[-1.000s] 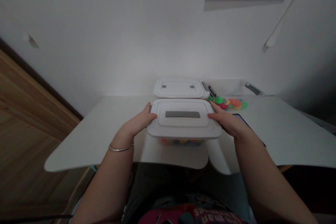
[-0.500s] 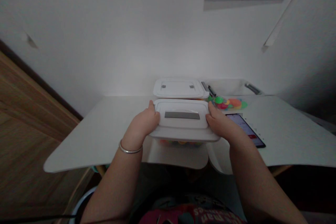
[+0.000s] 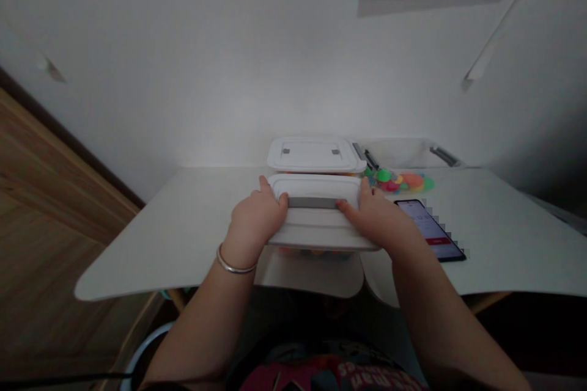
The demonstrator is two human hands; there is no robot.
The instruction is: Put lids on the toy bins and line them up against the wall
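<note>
- Pressing the lid (image 3: 316,220) down onto the near box (image 3: 316,250), mid-counter (image 3: 183,226) at the front edge; closing step looks to be in hand
- left hand (image 3: 257,220) flat on the lid's left end, right hand (image 3: 376,220) flat on its right end; fingers spread, gripping nothing
- next move likely calls for even pressure at both ends; whether the grey latch strip (image 3: 314,202) is seated, cannot tell
- second lidded box (image 3: 316,154) touching behind; coloured discs (image 3: 398,181) and phone (image 3: 431,229) just right, open tub (image 3: 403,151) beyond; nothing blocks the hands
</note>
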